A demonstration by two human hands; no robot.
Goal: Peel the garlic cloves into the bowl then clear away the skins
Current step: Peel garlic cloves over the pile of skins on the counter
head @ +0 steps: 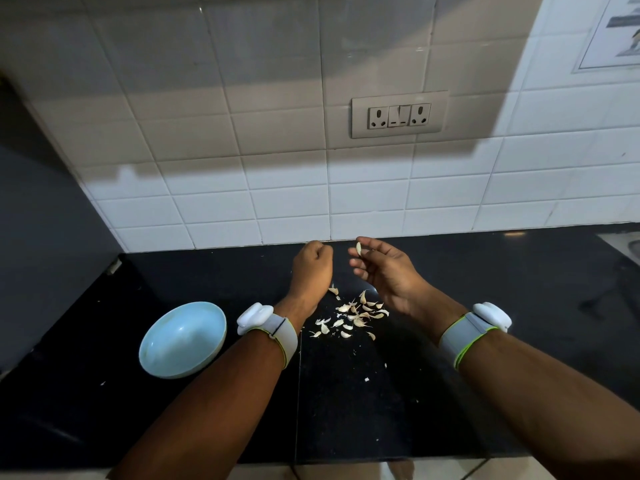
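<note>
My right hand (382, 271) is raised above the black counter and pinches one garlic clove (359, 249) between thumb and fingertips. My left hand (311, 263) hovers just to its left with the fingers curled into a fist; whether it holds anything is hidden. Below and between the hands lies a scatter of garlic cloves and papery skins (356, 315) on the counter. A pale blue bowl (207, 313) stands to the left of my left forearm, and its inside looks bare.
The black counter (381, 410) runs to a white tiled wall with a socket panel (399, 115). A dark wall or cabinet side closes off the left. Small white crumbs dot the counter near the front. A sink edge shows at the far right.
</note>
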